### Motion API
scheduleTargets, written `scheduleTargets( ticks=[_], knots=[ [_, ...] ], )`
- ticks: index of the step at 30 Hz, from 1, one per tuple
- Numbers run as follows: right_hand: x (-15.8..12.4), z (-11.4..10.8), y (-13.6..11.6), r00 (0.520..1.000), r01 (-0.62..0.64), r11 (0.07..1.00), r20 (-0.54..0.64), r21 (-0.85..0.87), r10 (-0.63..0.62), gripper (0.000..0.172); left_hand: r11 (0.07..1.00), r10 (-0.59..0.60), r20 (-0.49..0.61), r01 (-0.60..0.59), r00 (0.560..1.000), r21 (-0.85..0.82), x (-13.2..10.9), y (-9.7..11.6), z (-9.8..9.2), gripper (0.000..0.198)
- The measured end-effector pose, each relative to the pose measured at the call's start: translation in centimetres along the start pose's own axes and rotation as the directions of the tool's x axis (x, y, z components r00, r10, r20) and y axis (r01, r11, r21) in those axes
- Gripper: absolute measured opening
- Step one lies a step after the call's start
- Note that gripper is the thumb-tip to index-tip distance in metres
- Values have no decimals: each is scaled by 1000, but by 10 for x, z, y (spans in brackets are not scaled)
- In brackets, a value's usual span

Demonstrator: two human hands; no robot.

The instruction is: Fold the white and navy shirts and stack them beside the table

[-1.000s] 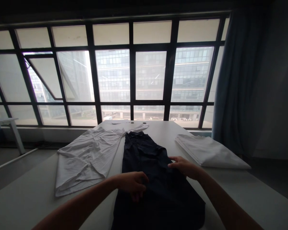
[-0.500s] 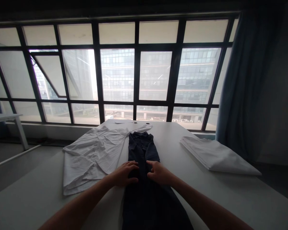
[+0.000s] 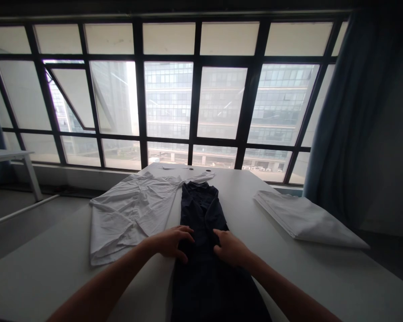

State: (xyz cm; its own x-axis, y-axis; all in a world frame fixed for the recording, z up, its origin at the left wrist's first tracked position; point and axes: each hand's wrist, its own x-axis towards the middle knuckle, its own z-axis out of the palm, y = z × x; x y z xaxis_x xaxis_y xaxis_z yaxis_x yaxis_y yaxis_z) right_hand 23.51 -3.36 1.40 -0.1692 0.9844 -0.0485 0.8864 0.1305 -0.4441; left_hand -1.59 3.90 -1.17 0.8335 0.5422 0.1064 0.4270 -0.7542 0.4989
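Note:
A long dark navy collared shirt (image 3: 201, 277) lies lengthwise on the white table (image 3: 154, 286), its collar at the far end and its near end running out of the picture. Its sleeves are laid in along the front. At the shirt's left edge, my left hand (image 3: 171, 241) touches the cloth with thumb and fingers apart. Across from it, my right hand (image 3: 231, 248) rests on the right edge, index finger stretched out and thumb apart from it. Neither hand shows cloth pinched in it.
A rumpled white shirt (image 3: 134, 214) lies left of the dark one. Folded white cloth (image 3: 309, 221) sits near the table's right edge. Two small dark discs (image 3: 208, 170) are at the far end. Another white table (image 3: 30, 172) stands at left; blue curtain (image 3: 336, 134) hangs at right.
My right hand has shifted a little to the right, widening the space between my hands. My left hand stays at about the same place. The camera view has tilted slightly.

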Motion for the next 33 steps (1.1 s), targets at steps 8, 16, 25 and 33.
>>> scheduleTargets(
  ticks=[8, 16, 25, 33],
  knots=[
    [-4, 7, -3, 976, -35, 980, 219, 197, -9, 61, 981, 184, 202, -192, 962, 24, -8, 74, 22, 43],
    [-3, 1, 10, 922, -134, 880, 382, 455, -58, 46, 960, 155, 227, -201, 962, 197, -11, 104, 35, 8],
    [-5, 7, 8, 866, -123, 833, 468, 539, -175, 19, 989, 144, 374, -120, 916, -85, -15, 88, 20, 8],
    [-11, -2, 3, 967, 189, 944, 113, 272, -226, 16, 987, 153, 74, -156, 985, 41, -4, 73, 13, 41]
  ],
)
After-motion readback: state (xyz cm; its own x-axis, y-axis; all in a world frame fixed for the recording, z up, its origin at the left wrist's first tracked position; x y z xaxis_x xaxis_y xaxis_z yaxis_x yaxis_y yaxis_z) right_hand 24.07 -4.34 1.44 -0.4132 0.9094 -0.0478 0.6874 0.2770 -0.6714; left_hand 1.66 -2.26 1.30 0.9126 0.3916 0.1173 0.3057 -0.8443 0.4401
